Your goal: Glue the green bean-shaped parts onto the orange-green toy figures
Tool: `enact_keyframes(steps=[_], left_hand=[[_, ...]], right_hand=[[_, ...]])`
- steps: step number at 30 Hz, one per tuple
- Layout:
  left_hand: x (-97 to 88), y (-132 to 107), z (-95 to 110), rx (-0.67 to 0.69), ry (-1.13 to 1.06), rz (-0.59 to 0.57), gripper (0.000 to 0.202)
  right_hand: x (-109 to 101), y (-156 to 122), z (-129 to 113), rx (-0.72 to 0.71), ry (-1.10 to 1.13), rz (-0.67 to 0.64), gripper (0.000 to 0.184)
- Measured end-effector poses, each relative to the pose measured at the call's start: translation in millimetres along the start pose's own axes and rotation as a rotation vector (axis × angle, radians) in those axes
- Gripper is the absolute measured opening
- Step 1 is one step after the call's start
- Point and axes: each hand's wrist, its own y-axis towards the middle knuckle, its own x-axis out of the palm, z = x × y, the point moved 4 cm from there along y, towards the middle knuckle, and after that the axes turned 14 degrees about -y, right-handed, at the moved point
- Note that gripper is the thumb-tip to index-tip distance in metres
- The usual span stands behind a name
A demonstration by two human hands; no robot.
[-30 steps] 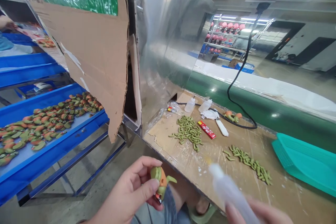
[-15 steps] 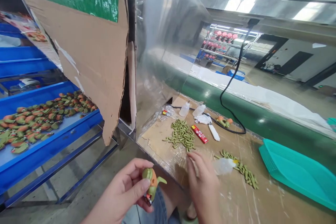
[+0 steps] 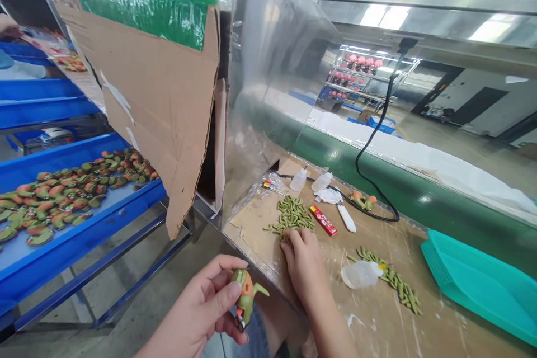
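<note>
Newly laid against the row of green pieces [image 3: 405, 292], the squeeze bottle [image 3: 359, 274] no longer occupies the right hand [image 3: 304, 260], apparently freed for work at the larger pile [image 3: 293, 213] (any grasp there cannot be told), while the left hand [image 3: 210, 305] pinches the figurine [image 3: 248, 294] over the lap [image 3: 257, 337].

Through the camera I see a brown table [image 3: 457, 313]. On it lie two heaps of small green bits [image 3: 293, 213], three cloudy bottles [image 3: 361, 275], a red box [image 3: 323, 220], a black cord [image 3: 390, 219] and a blue-green tray [image 3: 482, 285].
</note>
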Motion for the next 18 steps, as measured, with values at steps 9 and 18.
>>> enact_keyframes(steps=[9,18], left_hand=[[3.2,0.5,1.5,-0.047,-0.025,-0.033,0.017],[18.1,-4.9,-10.2,-0.167,0.012,-0.175,0.033]], right_hand=[[-7.9,-22.4,-16.3,0.089,0.293,-0.027,0.017],[-27.9,-80.0,-47.2,0.429,0.998,-0.024,0.032]])
